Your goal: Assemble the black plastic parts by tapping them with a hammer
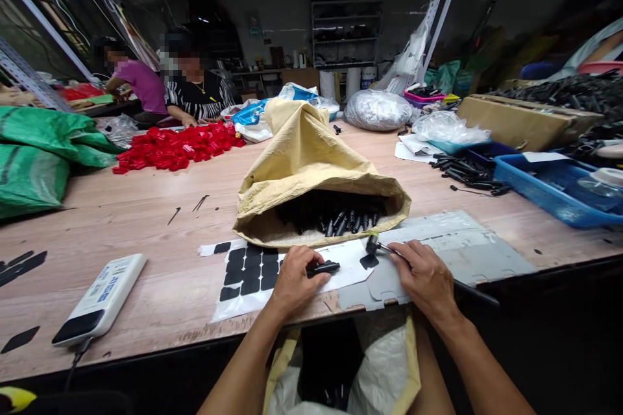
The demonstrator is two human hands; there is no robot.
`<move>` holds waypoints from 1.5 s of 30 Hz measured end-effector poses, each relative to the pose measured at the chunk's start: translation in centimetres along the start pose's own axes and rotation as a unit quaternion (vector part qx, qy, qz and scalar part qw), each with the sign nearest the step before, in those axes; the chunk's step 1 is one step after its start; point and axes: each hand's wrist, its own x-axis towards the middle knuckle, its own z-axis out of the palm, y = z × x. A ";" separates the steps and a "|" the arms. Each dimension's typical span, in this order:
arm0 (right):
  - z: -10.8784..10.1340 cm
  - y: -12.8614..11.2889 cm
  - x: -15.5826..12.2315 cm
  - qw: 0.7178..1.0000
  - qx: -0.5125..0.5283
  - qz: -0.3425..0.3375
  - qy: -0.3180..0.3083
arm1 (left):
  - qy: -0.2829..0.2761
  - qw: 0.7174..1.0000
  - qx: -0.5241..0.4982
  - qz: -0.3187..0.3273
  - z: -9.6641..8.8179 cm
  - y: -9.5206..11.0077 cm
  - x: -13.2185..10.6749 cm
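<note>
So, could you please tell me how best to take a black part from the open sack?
Probably by the near end, reaching in low from your side: the sack lies flat with its mouth facing you, and the black parts point outward.

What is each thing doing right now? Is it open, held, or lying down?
Left hand, shut on black part.
Right hand, shut on small hammer.
Yellow sack, lying on its side, mouth open, black pieces inside.
Pad sheet, flat on the table.
Red parts, heaped in a loose pile.
</note>
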 end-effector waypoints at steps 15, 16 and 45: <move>-1.4 -9.4 -0.5 0.975 0.210 -0.066 -0.040 | 0.022 0.999 -0.029 0.005 0.3 -0.3 -0.1; -1.2 -9.5 -0.6 0.976 0.201 -0.074 -0.042 | 0.023 0.999 -0.028 0.005 0.2 -0.2 -0.1; 0.3 0.9 0.2 0.999 0.022 -0.022 -0.009 | -0.009 1.000 0.006 0.020 0.0 -0.6 0.0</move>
